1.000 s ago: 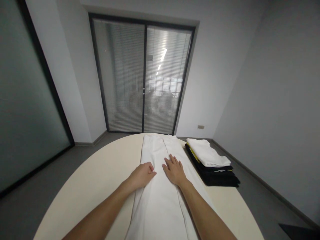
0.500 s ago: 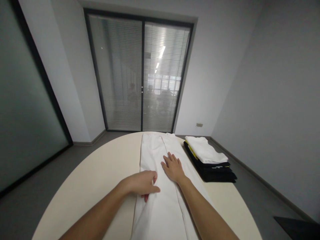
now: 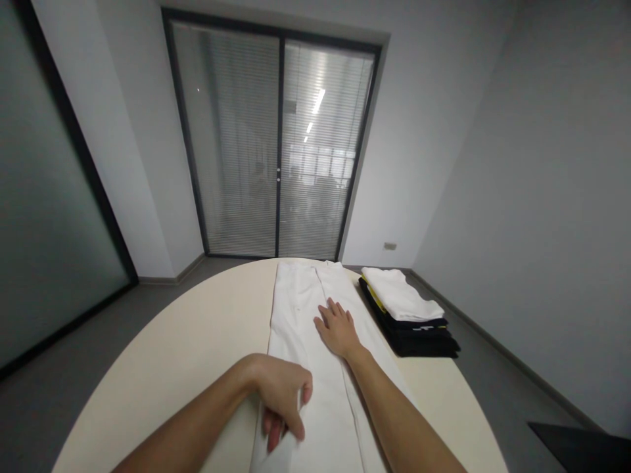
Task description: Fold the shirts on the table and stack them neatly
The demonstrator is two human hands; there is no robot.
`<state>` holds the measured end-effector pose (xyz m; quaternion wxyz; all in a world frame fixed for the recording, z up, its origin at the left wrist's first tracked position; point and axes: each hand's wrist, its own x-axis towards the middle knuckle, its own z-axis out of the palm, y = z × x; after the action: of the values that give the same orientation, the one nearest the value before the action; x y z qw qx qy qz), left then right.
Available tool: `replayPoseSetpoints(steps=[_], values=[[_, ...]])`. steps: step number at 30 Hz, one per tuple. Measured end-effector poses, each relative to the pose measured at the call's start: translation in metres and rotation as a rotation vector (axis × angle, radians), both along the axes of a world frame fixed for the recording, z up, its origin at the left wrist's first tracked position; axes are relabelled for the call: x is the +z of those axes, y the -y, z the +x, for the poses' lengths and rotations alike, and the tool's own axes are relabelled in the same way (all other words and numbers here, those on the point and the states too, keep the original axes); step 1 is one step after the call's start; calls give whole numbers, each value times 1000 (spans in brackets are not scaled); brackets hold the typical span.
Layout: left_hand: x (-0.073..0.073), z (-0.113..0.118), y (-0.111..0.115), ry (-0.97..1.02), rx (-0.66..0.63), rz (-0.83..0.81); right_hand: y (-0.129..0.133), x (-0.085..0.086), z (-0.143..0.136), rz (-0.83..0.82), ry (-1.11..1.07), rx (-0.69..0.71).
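Note:
A white garment [image 3: 325, 407], folded into a long strip, lies lengthwise on the round table. Its exact kind cannot be made out. My left hand [image 3: 283, 394] is closed at the garment's left side, and a bit of the cloth shows raised between thumb and fingers. On the middle of the strip, farther from me, my right hand [image 3: 339, 330] rests flat with fingers spread. The near end of the garment runs out of the bottom of the view.
The pale round table [image 3: 197, 335] carries a stack of folded black clothes [image 3: 419, 345] at the right, topped by a folded white garment [image 3: 401, 295]. A dark flat object [image 3: 582, 443] shows at the lower right. Glass doors with blinds [image 3: 231, 151] stand beyond.
My left hand has moved toward me along the garment's left side, turning downward and drawing up cloth. My right hand stays flat in about the same place. The view has shifted slightly.

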<state>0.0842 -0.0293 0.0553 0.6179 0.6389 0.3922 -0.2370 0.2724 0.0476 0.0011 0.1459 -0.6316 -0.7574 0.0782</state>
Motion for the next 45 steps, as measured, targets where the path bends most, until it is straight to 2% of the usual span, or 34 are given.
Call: replayPoseSetpoints(steps=[4, 7, 12, 15, 22, 25, 29, 32, 34, 37, 39, 41, 45], values=[[-1, 5, 4, 237, 12, -117, -1, 0, 0, 2, -46, -5], [4, 8, 9, 261, -36, -160, -3, 0, 2, 24, -124, -27], [15, 11, 24, 58, -94, 25, -8, -2, 6, 81, -209, -52], [17, 14, 32, -2, -156, 157, -10, -4, 7, 100, -209, -41], [10, 20, 36, 162, -261, 114, -9, -6, 6, 97, -190, -37], [7, 24, 38, 221, -299, 259, -9, -6, 6, 106, -185, -32], [6, 30, 43, 183, -412, 435, -9, -6, 5, 112, -164, -37], [9, 26, 47, 223, -324, 391, -9, -7, 5, 106, -147, -44], [9, 20, 48, 303, -194, 519, -8, -6, 5, 102, -141, -37], [3, 7, 48, 377, -47, 979, -7, -4, 4, 102, -129, -24], [-4, 0, 48, 368, -28, 1193, -6, -3, 4, 100, -111, -20], [-10, -7, 48, 363, -40, 1270, -6, -2, 4, 99, -92, -18], [-13, -15, 47, 395, -90, 1278, -6, -4, 3, 120, -79, -17]])
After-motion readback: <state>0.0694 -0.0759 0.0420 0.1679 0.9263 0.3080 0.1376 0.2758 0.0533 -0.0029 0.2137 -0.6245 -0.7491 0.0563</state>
